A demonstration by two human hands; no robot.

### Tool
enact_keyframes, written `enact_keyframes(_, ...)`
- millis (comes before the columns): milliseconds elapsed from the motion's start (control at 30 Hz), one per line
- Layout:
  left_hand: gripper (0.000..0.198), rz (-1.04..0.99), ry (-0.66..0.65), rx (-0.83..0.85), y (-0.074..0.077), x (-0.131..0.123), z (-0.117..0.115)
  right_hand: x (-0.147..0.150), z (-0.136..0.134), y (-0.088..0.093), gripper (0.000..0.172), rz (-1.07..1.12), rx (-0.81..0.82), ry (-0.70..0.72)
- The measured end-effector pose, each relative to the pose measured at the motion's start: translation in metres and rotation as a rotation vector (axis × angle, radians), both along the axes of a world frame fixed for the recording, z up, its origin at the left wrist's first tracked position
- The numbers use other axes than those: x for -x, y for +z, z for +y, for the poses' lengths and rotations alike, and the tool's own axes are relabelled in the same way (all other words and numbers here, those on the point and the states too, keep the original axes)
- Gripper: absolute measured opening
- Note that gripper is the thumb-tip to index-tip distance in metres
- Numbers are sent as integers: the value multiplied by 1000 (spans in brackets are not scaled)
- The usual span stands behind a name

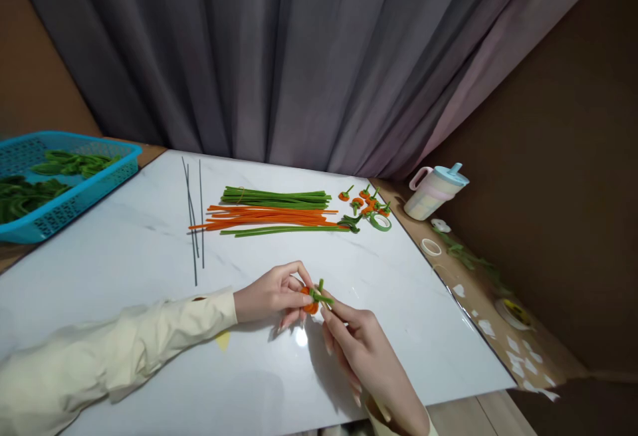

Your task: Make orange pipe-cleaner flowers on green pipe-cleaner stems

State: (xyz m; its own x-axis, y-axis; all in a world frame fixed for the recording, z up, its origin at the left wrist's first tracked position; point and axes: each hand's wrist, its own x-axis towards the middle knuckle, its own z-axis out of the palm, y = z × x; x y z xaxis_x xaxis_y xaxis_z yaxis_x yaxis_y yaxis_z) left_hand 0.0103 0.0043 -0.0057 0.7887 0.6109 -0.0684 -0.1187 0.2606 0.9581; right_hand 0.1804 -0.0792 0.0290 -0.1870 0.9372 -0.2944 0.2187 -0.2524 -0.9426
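My left hand (276, 295) is closed on a small orange pipe-cleaner pumpkin (310, 306) with green pipe-cleaner strips on top. Pinched in the fingers of my right hand (356, 339) is a thin pale stick (327, 304), its tip against the green strips; its exact kind is unclear. Beyond my hands lie a bundle of green pipe cleaners (274, 197), a spread of orange pipe cleaners (269, 217) and a few loose green ones (284, 229). Several small orange pumpkins with green stems (369, 207) are grouped to their right.
Dark thin wires (202, 223) lie at left on the white tabletop (149, 250). A blue basket (90, 198) holds green leaf shapes. Beside the pumpkins is green tape (381, 222). At right stand a lidded cup (434, 191), a white ring (430, 247) and paper scraps (486, 328).
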Motion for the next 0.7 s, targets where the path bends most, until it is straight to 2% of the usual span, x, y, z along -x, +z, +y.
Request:
enact_keyframes(200, 22, -23, 1, 65, 0, 0, 6, 1, 4, 2, 40, -3, 11, 24)
enact_keyframes(467, 24, -11, 52, 200, 0, -4, 8, -1, 5, -11, 41, -124, -135, 60)
enact_keyframes(600, 21, 4, 46, 291, 1, -3, 10, -8, 8, -7, 40, -222, -210, 158)
enact_keyframes(700, 18, 11, 21, 359, 3, -2, 11, -15, 12, -3, 37, -328, -332, 255)
